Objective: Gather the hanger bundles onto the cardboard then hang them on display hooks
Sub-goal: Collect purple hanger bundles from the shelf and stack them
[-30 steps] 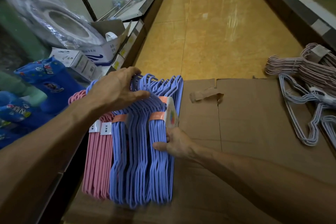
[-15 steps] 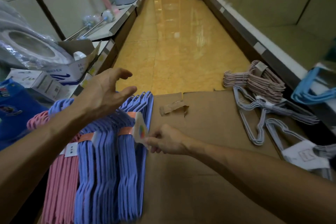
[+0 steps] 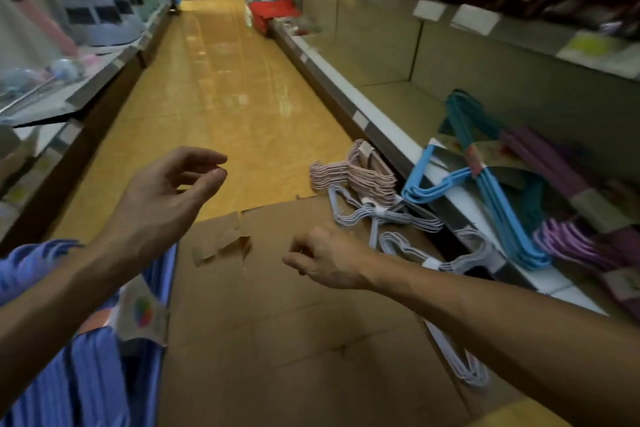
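The left hand (image 3: 162,198) hangs in the air with nothing in it, fingers loosely curved and the thumb near the fingertips but closed round nothing; the right hand (image 3: 325,260) is lower and nearer the middle, knuckles up, fingers curled under; whether it pinches anything I cannot tell, though nothing shows in it.

Under the left forearm, at the left edge of the cardboard (image 3: 294,340), lies the blue hanger bundle (image 3: 86,374), banded with a paper label; by the look of it that lot is gathered. Just beyond the right hand, toward the far right corner of the cardboard, lie the white hanger bundles (image 3: 388,218), and past them, at the cardboard's far edge by the foot of the shelving, the pale pink hanger bundle (image 3: 367,173); another white bundle lies under the right forearm, along the cardboard's right edge. Further right, on the low shelf (image 3: 398,97), rest the light blue hangers (image 3: 485,184) and the purple hangers (image 3: 571,239), well apart from both hands.

My judgement: gathering is well along, with blue, white and pink at or on the cardboard; the shelf lots may need fetching, if they belong to the job; no display hooks are visible, so the hanging looks wholly undone; the right hand seems best placed to take the white bundles.
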